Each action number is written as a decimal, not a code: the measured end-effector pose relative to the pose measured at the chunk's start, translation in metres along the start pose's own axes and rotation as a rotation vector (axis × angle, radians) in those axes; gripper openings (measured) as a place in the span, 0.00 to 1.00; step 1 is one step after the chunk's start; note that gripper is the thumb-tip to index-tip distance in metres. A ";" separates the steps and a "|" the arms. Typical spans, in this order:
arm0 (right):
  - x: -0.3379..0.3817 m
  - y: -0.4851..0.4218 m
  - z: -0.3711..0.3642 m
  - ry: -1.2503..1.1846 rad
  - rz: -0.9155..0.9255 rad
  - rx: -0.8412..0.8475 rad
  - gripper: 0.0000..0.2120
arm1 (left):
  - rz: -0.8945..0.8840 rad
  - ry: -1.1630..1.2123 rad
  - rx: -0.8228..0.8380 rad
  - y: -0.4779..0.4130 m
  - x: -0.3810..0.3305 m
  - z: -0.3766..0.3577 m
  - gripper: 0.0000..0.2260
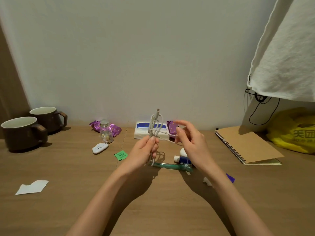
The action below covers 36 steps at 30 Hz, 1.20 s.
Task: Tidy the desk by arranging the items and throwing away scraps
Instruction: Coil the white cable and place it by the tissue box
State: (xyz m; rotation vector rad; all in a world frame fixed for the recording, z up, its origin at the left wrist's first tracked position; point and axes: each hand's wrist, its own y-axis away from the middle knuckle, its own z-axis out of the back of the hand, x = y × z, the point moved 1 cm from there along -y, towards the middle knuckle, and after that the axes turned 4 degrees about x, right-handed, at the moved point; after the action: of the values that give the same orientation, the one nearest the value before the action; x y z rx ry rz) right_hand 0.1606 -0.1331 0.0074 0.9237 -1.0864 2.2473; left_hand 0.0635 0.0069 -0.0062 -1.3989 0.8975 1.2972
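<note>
Your left hand (144,150) grips the folded white charging cable (154,126) upright above the middle of the brown wooden desk (85,210), with its plug end pointing to 12 o'clock. At 3 o'clock of the bundle, your right hand (192,142) pinches the loose tail only lightly, the other fingers spread. Slack there could let the wrap spring open and the loops fan out. A dropped tail may snag the teal translucent plastic stick (170,166) lying at 6 o'clock below
</note>
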 end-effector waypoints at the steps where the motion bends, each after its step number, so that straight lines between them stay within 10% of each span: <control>1: -0.001 0.000 0.001 0.025 -0.003 0.037 0.11 | 0.020 0.076 -0.024 -0.001 0.001 0.001 0.11; 13: -0.002 0.003 0.001 0.263 0.073 0.165 0.14 | 0.131 0.593 -0.251 -0.014 0.002 0.011 0.12; 25: 0.000 0.006 0.003 -0.341 -0.253 0.369 0.06 | 0.056 0.620 -0.191 -0.010 0.000 0.025 0.12; 36: -0.006 0.003 0.006 0.053 -0.093 0.137 0.05 | 0.036 0.580 -0.359 -0.012 0.004 0.041 0.17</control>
State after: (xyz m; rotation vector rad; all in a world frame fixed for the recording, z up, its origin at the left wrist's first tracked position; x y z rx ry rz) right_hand 0.1644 -0.1404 0.0042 0.9434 -0.8573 2.2784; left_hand 0.0650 0.0495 -0.0060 -2.1145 1.1034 1.1271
